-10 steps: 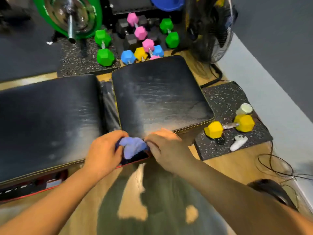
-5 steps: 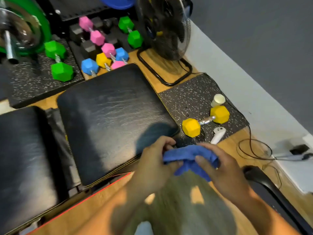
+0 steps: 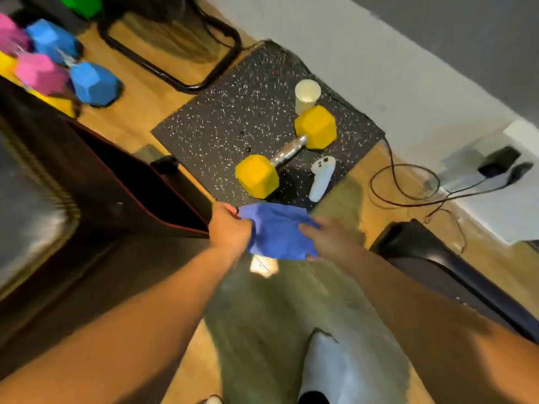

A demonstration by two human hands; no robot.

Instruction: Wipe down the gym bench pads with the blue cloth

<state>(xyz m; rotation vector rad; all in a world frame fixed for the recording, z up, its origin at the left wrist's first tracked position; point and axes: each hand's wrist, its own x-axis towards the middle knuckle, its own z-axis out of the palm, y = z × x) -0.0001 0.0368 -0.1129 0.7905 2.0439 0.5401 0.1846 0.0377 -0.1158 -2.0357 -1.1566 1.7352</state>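
Bench pad (image 3: 26, 199) sits at the left (dark and blurry), apart from the blue cloth (image 3: 277, 231). Left hand (image 3: 230, 231) pinches the left edge of the blue cloth, which is spread out between both hands, and right hand (image 3: 329, 237) grips its right side. Farther back on the right, a yellow dumbbell (image 3: 256, 176) lies on a speckled mat (image 3: 221, 126).

Both bare forearms reach forward. The left hand (image 3: 230, 231) pinches one edge of the blue cloth (image 3: 277, 228); the right hand (image 3: 331, 237) grips the opposite edge, cloth spread between the fingers.
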